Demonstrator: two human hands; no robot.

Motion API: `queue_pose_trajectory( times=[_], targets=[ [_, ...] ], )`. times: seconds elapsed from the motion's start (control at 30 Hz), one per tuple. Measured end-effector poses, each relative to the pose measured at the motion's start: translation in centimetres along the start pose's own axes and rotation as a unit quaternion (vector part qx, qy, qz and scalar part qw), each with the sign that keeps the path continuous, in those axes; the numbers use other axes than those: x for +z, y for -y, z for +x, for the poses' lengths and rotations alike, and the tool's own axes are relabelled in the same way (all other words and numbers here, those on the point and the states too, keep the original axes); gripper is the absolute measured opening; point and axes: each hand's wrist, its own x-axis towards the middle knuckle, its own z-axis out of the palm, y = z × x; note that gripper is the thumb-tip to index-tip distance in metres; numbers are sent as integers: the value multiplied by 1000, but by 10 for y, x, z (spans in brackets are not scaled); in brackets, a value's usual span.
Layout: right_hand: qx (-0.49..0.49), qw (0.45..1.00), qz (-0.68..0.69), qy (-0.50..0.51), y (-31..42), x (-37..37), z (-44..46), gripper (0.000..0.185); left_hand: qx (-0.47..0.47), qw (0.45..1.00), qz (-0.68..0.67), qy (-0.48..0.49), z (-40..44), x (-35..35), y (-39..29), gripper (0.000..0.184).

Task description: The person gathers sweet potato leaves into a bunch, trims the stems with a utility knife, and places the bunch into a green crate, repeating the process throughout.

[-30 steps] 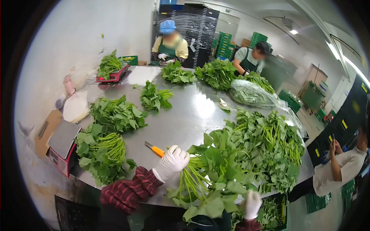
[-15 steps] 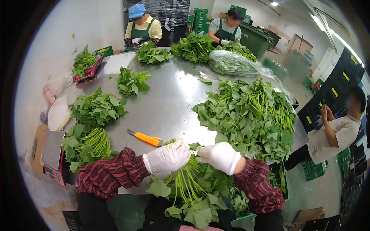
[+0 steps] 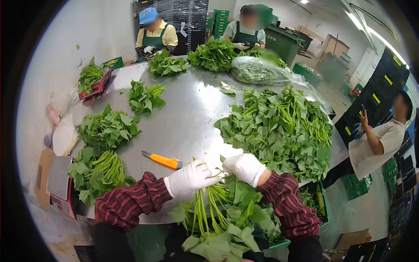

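Observation:
Gloved in white, my left hand (image 3: 190, 178) is closed round the upper stem ends of a bunch of leafy greens (image 3: 218, 209), whose leaves hang down over the near table edge. My right hand (image 3: 245, 169), also in a white glove, is pinched close beside it at the top of the bunch, on a small green stem. An orange utility knife (image 3: 165, 160) lies on the metal table (image 3: 174, 135) just left of my left hand, blade pointing left. A large pile of greens (image 3: 279, 131) lies to the right of my hands.
Bundles of greens (image 3: 104, 127) line the left side, near two red scales (image 3: 63, 201). A plastic bag of greens (image 3: 257, 70) lies at the back right. Two co-workers (image 3: 157, 37) stand across the table; another person (image 3: 377, 137) stands at the right.
My right hand has come up from the lower right to meet my left hand at the bunch. The knife, earlier beneath my left hand, now lies apart from it. The view has shifted.

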Motion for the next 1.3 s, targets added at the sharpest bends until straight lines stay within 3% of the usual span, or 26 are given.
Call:
queue_pose_trajectory(
  times=[0.03,0.07,0.1,0.13,0.17,0.2,0.23,0.3,0.4,0.43,0.5,0.57,0.6,0.63,0.7,0.73,0.87,0.9,0.97,1.0,1.03,1.1,1.17,1.23,1.27,1.3],
  targets=[
    [0,1000,-1,-3,-13,15,-2,9,2,1000,3,1,-4,10,5,47],
    [94,913,393,62,-36,45,-5,16,-40,985,-165,-40,-8,21,8,41],
    [168,665,718,116,-48,62,-12,23,-81,939,-326,-79,-11,27,8,36],
    [70,510,848,-128,-6,15,-36,33,-78,941,-319,-78,-7,22,2,36],
    [61,533,838,-103,-16,10,-43,33,-206,851,-480,-63,0,11,-9,33],
    [76,582,809,-35,-29,25,-43,34,-326,717,-614,-49,7,2,-22,31],
    [86,633,769,20,-39,36,-42,34,-430,547,-717,-39,9,-1,-35,29],
    [99,713,687,98,-50,55,-44,35,-230,300,-912,-160,-9,65,-41,34],
    [132,788,578,166,-51,72,-53,36,-214,148,-945,-196,6,72,-75,41],
    [173,702,685,88,-47,84,-64,30,-207,108,-953,-196,11,77,-89,43],
    [-4,807,582,99,-59,85,-72,32,-147,149,-956,-207,19,93,-108,45],
    [213,601,724,263,-51,74,-70,38,-161,167,-953,-195,24,87,-116,46],
    [-3,538,815,215,-35,76,-67,45,-110,186,-956,-200,25,93,-118,47],
    [53,715,641,275,-33,66,-72,49,-109,188,-955,-202,26,92,-118,47],
    [28,751,595,286,-49,105,-97,45,-127,209,-942,-230,28,74,-119,41],
    [2,782,549,294,-59,127,-109,42,-342,224,-889,-209,22,52,-124,33],
    [-11,731,635,251,-12,79,-118,37,-273,166,-929,-185,6,122,-138,30],
    [-15,713,660,235,-1,65,-120,36,-249,147,-941,-176,13,109,-135,29],
    [-20,695,685,220,5,67,-128,34,-239,170,-941,-170,17,90,-136,24],
    [103,490,825,263,7,79,-143,30,-201,204,-944,-164,21,89,-136,24],
    [218,246,900,287,6,85,-152,26,-163,237,-945,-158,23,86,-137,25],
    [269,253,879,302,9,78,-161,22,-221,208,-945,-124,21,83,-146,23],
    [173,460,856,158,26,85,-189,19,-279,179,-940,-86,22,83,-150,22],
    [63,634,771,4,55,65,-197,18,-86,217,-966,-111,30,78,-149,18],
    [68,668,716,192,50,33,-190,17,-147,180,-963,-133,20,67,-139,19],
    [69,678,631,370,46,-11,-166,16,-117,178,-959,-189,20,53,-127,17]
  ],
)
